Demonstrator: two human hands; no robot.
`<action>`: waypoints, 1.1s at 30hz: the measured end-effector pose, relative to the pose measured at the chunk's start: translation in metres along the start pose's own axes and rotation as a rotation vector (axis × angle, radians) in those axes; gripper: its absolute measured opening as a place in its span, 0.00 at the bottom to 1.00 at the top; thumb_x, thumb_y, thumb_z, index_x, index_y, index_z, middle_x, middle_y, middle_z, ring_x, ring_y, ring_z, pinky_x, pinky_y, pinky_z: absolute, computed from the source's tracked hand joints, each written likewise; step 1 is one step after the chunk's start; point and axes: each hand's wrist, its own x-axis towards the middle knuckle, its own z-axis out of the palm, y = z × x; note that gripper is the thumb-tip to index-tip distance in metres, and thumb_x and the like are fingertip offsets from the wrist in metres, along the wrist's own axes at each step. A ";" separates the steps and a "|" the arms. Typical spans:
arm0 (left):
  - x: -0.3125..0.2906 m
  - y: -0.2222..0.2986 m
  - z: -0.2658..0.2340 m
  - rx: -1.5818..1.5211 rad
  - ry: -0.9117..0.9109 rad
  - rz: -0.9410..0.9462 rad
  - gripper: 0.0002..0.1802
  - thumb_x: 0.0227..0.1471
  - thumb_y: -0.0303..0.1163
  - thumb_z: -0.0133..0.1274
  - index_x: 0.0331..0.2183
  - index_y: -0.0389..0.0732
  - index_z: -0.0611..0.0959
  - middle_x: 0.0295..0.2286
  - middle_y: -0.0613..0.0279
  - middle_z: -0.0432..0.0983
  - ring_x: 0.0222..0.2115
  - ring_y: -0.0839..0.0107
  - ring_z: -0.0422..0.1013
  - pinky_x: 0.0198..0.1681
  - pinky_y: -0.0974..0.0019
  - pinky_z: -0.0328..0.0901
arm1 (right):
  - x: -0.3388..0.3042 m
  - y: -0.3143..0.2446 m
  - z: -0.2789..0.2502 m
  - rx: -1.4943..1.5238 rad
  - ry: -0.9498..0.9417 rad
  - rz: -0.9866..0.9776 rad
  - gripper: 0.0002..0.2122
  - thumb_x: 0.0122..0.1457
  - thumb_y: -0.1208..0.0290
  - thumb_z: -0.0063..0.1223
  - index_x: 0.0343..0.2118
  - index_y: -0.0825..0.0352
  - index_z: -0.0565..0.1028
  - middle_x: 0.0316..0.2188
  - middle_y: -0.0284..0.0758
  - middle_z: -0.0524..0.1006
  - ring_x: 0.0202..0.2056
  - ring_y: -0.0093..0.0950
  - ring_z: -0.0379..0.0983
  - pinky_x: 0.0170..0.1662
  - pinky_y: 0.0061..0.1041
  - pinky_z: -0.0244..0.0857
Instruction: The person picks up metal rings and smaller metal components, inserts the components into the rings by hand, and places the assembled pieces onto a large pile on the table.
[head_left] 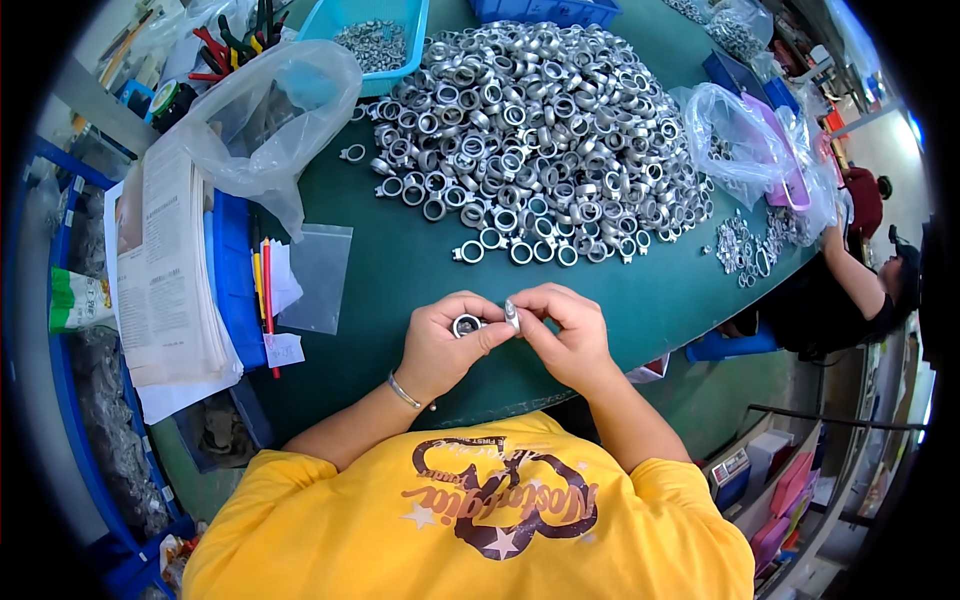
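Observation:
My left hand is closed, with a silver metal ring tucked in its fingers. Between the fingertips of both hands, a second small metal piece is pinched; it looks like another ring seen edge-on, though the fingers partly cover it. My right hand is closed on this piece, thumb and forefinger together. Both hands are just above the near edge of the green table. Beyond them rises a large pile of silver metal rings, each with a small lug.
A cyan basket of small metal parts stands behind a clear plastic bag. Newspapers, a blue bin and a zip bag lie left. Small parts are scattered right, near another person.

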 end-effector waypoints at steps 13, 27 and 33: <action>0.001 -0.002 0.000 0.151 -0.069 0.056 0.05 0.41 0.21 0.58 0.25 0.36 0.79 0.25 0.65 0.73 0.24 0.81 0.67 0.27 0.79 0.61 | -0.007 0.013 -0.003 0.327 -0.017 0.139 0.06 0.53 0.83 0.48 0.34 0.71 0.74 0.27 0.33 0.73 0.28 0.19 0.71 0.30 0.15 0.67; 0.002 -0.001 -0.001 0.266 0.003 0.111 0.05 0.40 0.21 0.57 0.25 0.37 0.77 0.24 0.66 0.72 0.23 0.81 0.68 0.26 0.79 0.62 | -0.008 0.021 -0.005 0.717 -0.112 0.230 0.10 0.54 0.81 0.47 0.41 0.73 0.68 0.36 0.38 0.72 0.36 0.23 0.71 0.38 0.21 0.67; 0.004 0.006 -0.005 -0.044 0.033 -0.255 0.04 0.43 0.26 0.57 0.24 0.36 0.78 0.18 0.70 0.72 0.17 0.86 0.66 0.20 0.81 0.60 | -0.008 0.024 -0.002 0.820 -0.071 0.080 0.16 0.49 0.88 0.49 0.42 0.71 0.64 0.43 0.44 0.69 0.44 0.30 0.68 0.47 0.27 0.64</action>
